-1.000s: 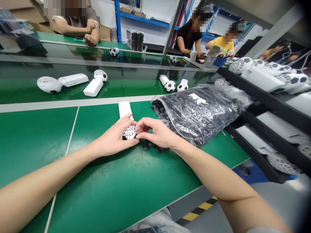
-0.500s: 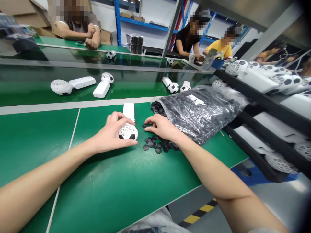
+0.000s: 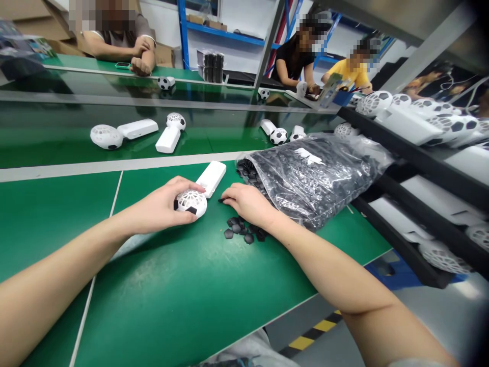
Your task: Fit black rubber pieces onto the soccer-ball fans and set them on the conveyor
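Observation:
My left hand is closed around the round head of a white handheld fan with a football-patterned grille. Its flat handle points away to the upper right over the green table. Between the thumb and fingers of my right hand is a small black pentagon piece, held just right of the fan head and apart from it. Loose black pentagon pieces lie below that hand. Behind it sits a clear plastic bag full of the same pieces, its mouth facing left.
Beyond the pale strip, several football fans lie on the green conveyor. Black racks at the right hold more fans. Co-workers sit across the line. The table's front edge runs diagonally below my hands.
My left hand has turned the fan, so its handle now leans right, and shifted its head slightly left. My right hand has brought the black piece a little left. Fans on the conveyor have shifted right.

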`<action>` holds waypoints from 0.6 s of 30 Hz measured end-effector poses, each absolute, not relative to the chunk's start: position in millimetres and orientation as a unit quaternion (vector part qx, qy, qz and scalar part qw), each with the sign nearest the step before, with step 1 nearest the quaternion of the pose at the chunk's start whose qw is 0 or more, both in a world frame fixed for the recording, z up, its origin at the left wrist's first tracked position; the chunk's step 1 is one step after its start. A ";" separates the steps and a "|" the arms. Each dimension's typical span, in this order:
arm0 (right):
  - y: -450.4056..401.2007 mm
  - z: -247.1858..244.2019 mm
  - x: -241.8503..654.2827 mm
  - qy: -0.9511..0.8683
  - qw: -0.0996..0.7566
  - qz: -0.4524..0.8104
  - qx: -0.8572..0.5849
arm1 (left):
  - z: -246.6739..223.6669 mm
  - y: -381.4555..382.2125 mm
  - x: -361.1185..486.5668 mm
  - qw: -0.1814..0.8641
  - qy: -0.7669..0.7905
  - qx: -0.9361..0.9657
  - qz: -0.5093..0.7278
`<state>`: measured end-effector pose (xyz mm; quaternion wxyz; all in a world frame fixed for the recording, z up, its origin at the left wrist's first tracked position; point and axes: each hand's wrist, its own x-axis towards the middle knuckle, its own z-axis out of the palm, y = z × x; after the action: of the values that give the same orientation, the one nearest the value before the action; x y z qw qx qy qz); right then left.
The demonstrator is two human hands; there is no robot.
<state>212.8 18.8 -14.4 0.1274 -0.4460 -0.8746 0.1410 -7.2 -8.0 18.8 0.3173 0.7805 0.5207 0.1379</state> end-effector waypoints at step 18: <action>-4.3 -4.3 201.9 -0.923 0.248 0.161 -0.247 | 15.7 -4.6 -10.8 0.390 0.399 0.820 0.126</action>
<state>201.9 -4.3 -4.3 0.2478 -0.2473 -0.9227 0.1614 -10.8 -4.6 15.7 0.3903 0.8204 0.3985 0.1258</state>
